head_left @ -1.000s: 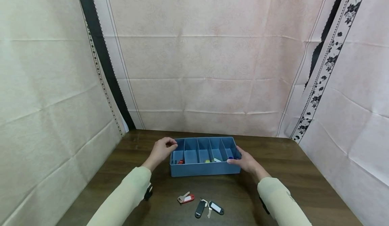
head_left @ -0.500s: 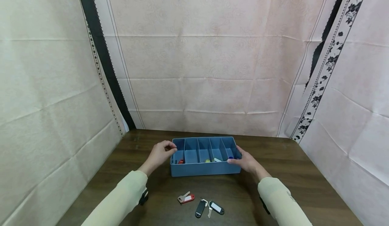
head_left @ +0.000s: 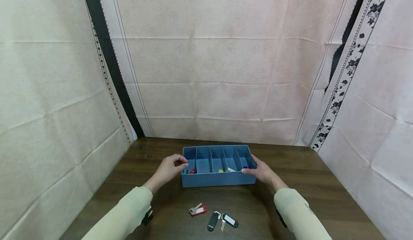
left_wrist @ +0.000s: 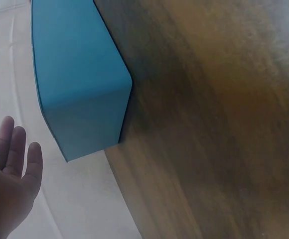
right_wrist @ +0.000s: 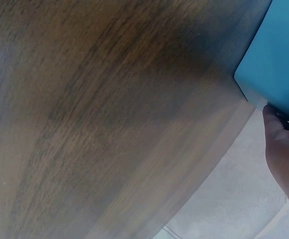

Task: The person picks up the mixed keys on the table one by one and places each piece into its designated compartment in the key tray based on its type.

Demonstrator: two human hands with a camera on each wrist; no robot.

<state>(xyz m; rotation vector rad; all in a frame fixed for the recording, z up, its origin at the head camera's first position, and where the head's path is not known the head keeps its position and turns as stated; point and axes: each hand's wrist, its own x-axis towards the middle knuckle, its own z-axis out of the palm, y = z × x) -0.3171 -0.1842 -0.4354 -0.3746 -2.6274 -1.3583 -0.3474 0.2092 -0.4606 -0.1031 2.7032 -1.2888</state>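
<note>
A blue compartment box [head_left: 217,180] stands on the wooden table. My right hand [head_left: 262,172] grips its right end, the thumb on the front rim and the fingers at the side, partly hidden in the right wrist view. At the left end, my left hand [head_left: 168,169] hovers by the rim with loosely bent fingers and nothing visible in them. The left wrist view shows that hand [left_wrist: 10,189] apart from the box wall [left_wrist: 79,55]. Small items lie inside: red [head_left: 192,171], yellow [head_left: 221,171], whitish [head_left: 230,169] and blue [head_left: 245,167].
In front of the box lie a key with a red tag [head_left: 200,210] and two keys with black tags [head_left: 213,221], close together. The wooden table [head_left: 322,197] ends at pale cloth curtains [head_left: 219,89] at the back and sides.
My left hand has drawn slightly left and lower from the box's left rim, and its forearm has shifted left. The right hand, the box and the keys look unmoved.
</note>
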